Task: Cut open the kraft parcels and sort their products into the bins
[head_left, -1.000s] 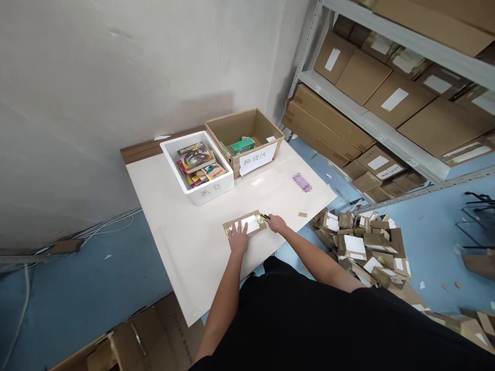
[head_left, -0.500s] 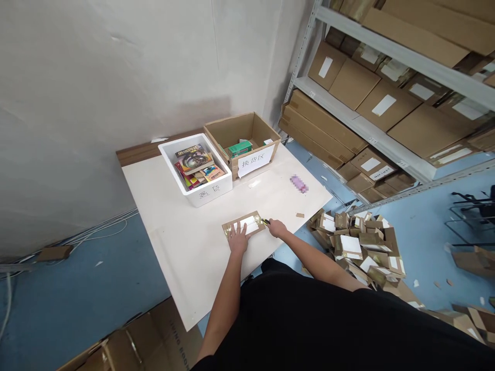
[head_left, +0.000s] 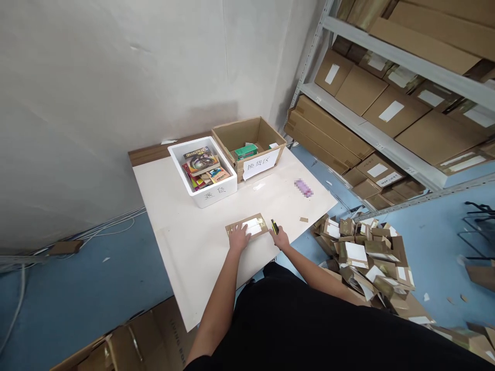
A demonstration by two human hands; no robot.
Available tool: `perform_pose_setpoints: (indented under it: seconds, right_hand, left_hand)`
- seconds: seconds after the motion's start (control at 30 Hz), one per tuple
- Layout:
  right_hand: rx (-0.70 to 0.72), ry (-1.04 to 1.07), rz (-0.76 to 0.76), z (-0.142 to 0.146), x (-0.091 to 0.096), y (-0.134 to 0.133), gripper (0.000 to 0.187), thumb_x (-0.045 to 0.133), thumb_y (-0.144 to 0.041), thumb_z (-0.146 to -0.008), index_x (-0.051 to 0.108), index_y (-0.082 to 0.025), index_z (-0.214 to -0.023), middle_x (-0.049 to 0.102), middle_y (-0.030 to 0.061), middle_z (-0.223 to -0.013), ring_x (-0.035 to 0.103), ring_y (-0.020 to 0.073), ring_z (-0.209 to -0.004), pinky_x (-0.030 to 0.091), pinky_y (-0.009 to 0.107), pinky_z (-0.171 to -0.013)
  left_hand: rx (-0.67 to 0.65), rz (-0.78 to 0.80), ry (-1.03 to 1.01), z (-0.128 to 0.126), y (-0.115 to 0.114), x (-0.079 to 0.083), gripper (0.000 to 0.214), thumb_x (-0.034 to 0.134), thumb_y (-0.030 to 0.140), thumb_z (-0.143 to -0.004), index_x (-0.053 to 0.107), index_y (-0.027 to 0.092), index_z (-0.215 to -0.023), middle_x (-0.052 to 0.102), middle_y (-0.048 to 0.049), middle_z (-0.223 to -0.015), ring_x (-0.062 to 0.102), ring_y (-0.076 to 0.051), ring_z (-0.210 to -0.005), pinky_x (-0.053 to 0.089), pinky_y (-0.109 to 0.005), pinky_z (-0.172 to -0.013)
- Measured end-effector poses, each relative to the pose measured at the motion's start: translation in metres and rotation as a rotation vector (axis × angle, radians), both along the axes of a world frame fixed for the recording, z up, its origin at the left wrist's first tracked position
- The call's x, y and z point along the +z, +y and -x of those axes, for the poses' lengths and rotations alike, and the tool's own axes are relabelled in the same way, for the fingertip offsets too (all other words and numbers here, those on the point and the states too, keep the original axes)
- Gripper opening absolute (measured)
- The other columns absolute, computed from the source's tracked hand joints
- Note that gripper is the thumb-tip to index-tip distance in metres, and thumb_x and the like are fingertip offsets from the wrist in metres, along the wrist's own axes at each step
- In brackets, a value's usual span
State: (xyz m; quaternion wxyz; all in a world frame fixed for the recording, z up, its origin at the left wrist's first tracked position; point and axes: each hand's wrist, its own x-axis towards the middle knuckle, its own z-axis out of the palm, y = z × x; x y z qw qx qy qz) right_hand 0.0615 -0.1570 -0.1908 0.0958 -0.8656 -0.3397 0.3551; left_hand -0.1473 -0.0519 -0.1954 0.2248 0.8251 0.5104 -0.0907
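Note:
A small flat cardboard box [head_left: 262, 221] with a white label and shiny clear tape lies on the white table. My left hand [head_left: 238, 238] rests on the left part of this box, fingers spread over its top and label. Just off the right end of the box, my right hand [head_left: 281, 238] is closed around a yellow-and-black utility knife [head_left: 275, 226]. The knife points up and away from me, apart from the box. Whether its blade is out is too small to tell.
Behind the box stand a white foam bin [head_left: 214, 197] of books and a labelled carton [head_left: 247, 123] holding a green box. A cardboard scrap [head_left: 303, 219] and a blurred purple item [head_left: 303, 187] lie at right. Discarded boxes [head_left: 356, 255] pile beside the table; loaded shelves [head_left: 351, 116] rise beyond.
My right hand has drawn the knife away from the box's right end and tipped it more upright. My left hand stays on the box. The whole view has shifted slightly.

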Motion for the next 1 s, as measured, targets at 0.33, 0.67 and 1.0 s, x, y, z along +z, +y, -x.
perform_pose_setpoints:
  seconds: [0.33, 0.67, 1.0]
  right_hand:
    - [-0.087, 0.048, -0.068, 0.030, -0.015, 0.090, 0.069, 0.076, -0.063, -0.086, 0.048, -0.023, -0.134, 0.072, 0.0149, -0.129, 0.073, 0.0299, -0.113, 0.056, 0.033, -0.080]
    - [-0.007, 0.049, -0.192, 0.021, 0.005, 0.120, 0.056, 0.061, -0.059, -0.098, 0.047, -0.023, -0.140, 0.075, 0.0130, -0.122, 0.074, 0.0289, -0.108, 0.055, 0.033, -0.081]
    - [0.015, 0.077, -0.048, 0.038, -0.028, 0.028, 0.077, 0.080, -0.062, -0.082, 0.048, -0.022, -0.140, 0.073, 0.0142, -0.128, 0.071, 0.0321, -0.119, 0.054, 0.037, -0.092]
  left_hand:
    - [0.134, 0.067, 0.151, 0.032, -0.003, 0.012, 0.069, 0.052, 0.025, -0.095, 0.038, 0.020, -0.163, 0.044, -0.0203, -0.162, 0.048, -0.037, -0.142, 0.049, -0.050, -0.107]
    - [-0.040, 0.027, 0.052, 0.017, -0.003, 0.015, 0.063, 0.053, 0.014, -0.093, 0.050, 0.028, -0.155, 0.048, -0.0136, -0.162, 0.046, -0.030, -0.147, 0.051, -0.041, -0.106]
    - [-0.101, 0.031, 0.154, 0.009, 0.021, -0.002, 0.087, 0.054, 0.013, -0.092, 0.023, 0.037, -0.170, 0.015, -0.0064, -0.180, 0.013, -0.036, -0.164, 0.037, -0.059, -0.119]
